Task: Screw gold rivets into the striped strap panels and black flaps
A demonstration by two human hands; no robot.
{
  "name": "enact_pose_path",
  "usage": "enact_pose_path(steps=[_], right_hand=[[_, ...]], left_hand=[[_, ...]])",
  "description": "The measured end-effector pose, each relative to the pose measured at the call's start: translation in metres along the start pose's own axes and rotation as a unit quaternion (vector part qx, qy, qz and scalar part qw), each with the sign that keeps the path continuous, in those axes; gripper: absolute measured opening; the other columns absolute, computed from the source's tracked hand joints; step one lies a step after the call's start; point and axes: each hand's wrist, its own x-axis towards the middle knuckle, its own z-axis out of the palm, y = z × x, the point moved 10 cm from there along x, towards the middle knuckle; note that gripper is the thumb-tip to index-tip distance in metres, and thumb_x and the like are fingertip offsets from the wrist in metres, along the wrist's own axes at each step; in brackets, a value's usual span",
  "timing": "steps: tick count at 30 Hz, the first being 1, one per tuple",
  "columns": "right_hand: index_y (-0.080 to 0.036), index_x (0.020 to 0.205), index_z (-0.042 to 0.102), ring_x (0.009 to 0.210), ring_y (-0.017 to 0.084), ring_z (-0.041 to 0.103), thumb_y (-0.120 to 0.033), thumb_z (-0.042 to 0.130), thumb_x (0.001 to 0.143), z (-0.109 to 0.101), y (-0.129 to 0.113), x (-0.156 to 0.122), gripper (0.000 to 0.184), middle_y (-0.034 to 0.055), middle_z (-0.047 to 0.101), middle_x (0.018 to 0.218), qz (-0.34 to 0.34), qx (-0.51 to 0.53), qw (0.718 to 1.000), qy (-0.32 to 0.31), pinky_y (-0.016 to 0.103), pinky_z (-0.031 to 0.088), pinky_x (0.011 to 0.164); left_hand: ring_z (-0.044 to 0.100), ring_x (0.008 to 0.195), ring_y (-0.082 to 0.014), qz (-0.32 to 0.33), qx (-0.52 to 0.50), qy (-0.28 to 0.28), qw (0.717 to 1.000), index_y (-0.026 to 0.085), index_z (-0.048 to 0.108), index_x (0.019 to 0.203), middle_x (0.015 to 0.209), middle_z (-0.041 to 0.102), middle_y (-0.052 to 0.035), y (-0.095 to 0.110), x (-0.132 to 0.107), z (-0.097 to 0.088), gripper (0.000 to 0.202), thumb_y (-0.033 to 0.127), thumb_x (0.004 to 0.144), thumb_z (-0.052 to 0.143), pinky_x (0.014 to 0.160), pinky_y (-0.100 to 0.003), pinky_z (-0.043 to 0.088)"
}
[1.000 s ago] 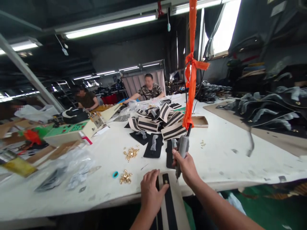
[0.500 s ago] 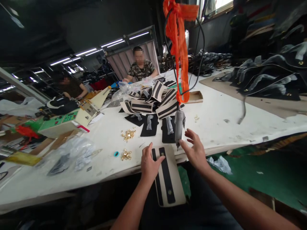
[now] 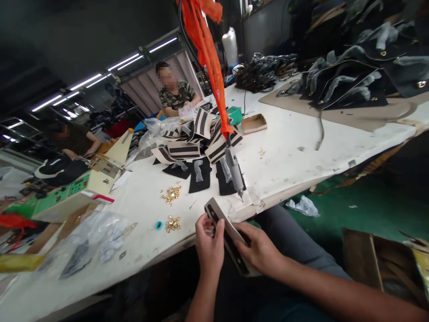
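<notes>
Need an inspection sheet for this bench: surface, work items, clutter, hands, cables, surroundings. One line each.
Surface: white table, dark smudges.
Work items: striped panel tilted in both hands; grey tool hanging from orange strap, untouched.
Clutter: two gold fitting heaps, teal ring, striped pile, plastic bags, open box.
Hands: left hand and right hand both gripping the panel.
Cables: black cable beside the strap; lower run hard to trace.
Surroundings: person in camouflage across the table, another person at frame left; crumpled plastic on green floor.
</notes>
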Motion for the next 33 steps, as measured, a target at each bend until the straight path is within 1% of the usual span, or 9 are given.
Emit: enact_pose_path(steps=[4, 10, 12, 14, 16, 18, 22, 27, 33], right_hand=[[-0.024, 0.128, 0.071, 0.091, 0.024, 0.071, -0.009, 0.059, 0.091, 0.027, -0.039, -0.009, 0.042, 0.009, 0.071, 0.104, -0.099, -0.137, 0.983, -0.069, 0.032, 0.058, 0.081], [-0.025, 0.119, 0.074, 0.087, 0.022, 0.073, -0.011, 0.075, 0.087, 0.043, -0.061, -0.028, 0.035, 0.0056, 0.076, 0.104, -0.053, -0.09, 0.973, -0.205, 0.028, 0.057, 0.075], [-0.025, 0.11, 0.076, 0.084, 0.02, 0.072, -0.015, 0.071, 0.094, 0.026, -0.076, -0.022, 0.019, 0.0034, 0.076, 0.095, -0.051, -0.046, 0.98, -0.184, 0.027, 0.055, 0.074], [-0.024, 0.105, 0.077, 0.082, 0.018, 0.071, -0.02, 0.068, 0.1, -0.004, -0.083, -0.007, 0.011, 0.0029, 0.074, 0.089, -0.057, -0.027, 0.994, -0.095, 0.027, 0.054, 0.074], [-0.022, 0.107, 0.078, 0.078, 0.018, 0.068, -0.027, 0.07, 0.1, -0.034, -0.081, 0.009, 0.011, 0.003, 0.072, 0.087, -0.062, -0.043, 0.997, 0.004, 0.028, 0.053, 0.072], [-0.022, 0.115, 0.077, 0.077, 0.017, 0.066, -0.031, 0.075, 0.097, -0.048, -0.072, 0.023, 0.02, 0.004, 0.071, 0.092, -0.064, -0.084, 0.993, 0.047, 0.029, 0.053, 0.071], [-0.024, 0.121, 0.077, 0.074, 0.015, 0.064, -0.029, 0.078, 0.094, -0.04, -0.051, 0.039, 0.028, 0.0039, 0.07, 0.101, -0.056, -0.131, 0.989, 0.025, 0.029, 0.053, 0.069], [-0.023, 0.1, 0.075, 0.075, 0.015, 0.064, -0.024, 0.08, 0.09, -0.034, -0.034, 0.037, 0.011, 0.0001, 0.068, 0.088, -0.005, -0.053, 0.997, 0.048, 0.027, 0.052, 0.069], [-0.021, 0.084, 0.073, 0.079, 0.017, 0.066, -0.029, 0.078, 0.095, -0.03, -0.047, 0.038, 0.014, 0.0014, 0.071, 0.084, -0.055, -0.034, 0.997, 0.03, 0.029, 0.052, 0.075]], left_hand=[[0.068, 0.127, -0.0303, -0.068, -0.179, -0.069, 0.979, 0.021, 0.054, 0.149, 0.138, 0.07, -0.0141, 0.006, -0.04, 0.006, 0.069, 0.062, 0.094, 0.067, 0.104, -0.04, 0.056], [0.074, 0.117, -0.0348, -0.23, -0.194, -0.022, 0.953, 0.013, 0.079, 0.116, 0.116, 0.081, -0.0134, -0.014, -0.052, -0.009, 0.064, 0.069, 0.087, 0.072, 0.099, -0.04, 0.058], [0.072, 0.121, -0.0336, -0.228, -0.219, -0.03, 0.948, 0.014, 0.079, 0.12, 0.121, 0.081, -0.0124, -0.012, -0.049, -0.007, 0.062, 0.066, 0.087, 0.075, 0.103, -0.039, 0.056], [0.07, 0.126, -0.0321, -0.224, -0.262, -0.046, 0.938, 0.015, 0.076, 0.127, 0.127, 0.079, -0.0119, -0.009, -0.047, -0.001, 0.06, 0.061, 0.089, 0.076, 0.108, -0.039, 0.053], [0.07, 0.126, -0.032, -0.228, -0.298, -0.074, 0.924, 0.015, 0.072, 0.135, 0.13, 0.078, -0.0126, -0.005, -0.049, 0.008, 0.061, 0.059, 0.092, 0.075, 0.109, -0.041, 0.053], [0.07, 0.124, -0.0325, -0.224, -0.304, -0.102, 0.92, 0.015, 0.07, 0.139, 0.131, 0.077, -0.0137, 0.001, -0.05, 0.014, 0.062, 0.058, 0.094, 0.073, 0.108, -0.042, 0.054], [0.069, 0.126, -0.0341, -0.164, -0.229, -0.142, 0.949, 0.014, 0.073, 0.135, 0.132, 0.076, -0.0149, 0.023, -0.05, 0.016, 0.062, 0.06, 0.095, 0.07, 0.109, -0.041, 0.054], [0.067, 0.13, -0.0333, -0.127, -0.174, -0.153, 0.964, 0.018, 0.073, 0.135, 0.135, 0.075, -0.0119, 0.032, -0.051, 0.014, 0.058, 0.062, 0.097, 0.065, 0.114, -0.04, 0.05], [0.065, 0.133, -0.0327, -0.14, -0.188, -0.149, 0.961, 0.02, 0.074, 0.134, 0.14, 0.073, -0.011, 0.026, -0.051, 0.012, 0.056, 0.061, 0.096, 0.067, 0.114, -0.038, 0.05]])
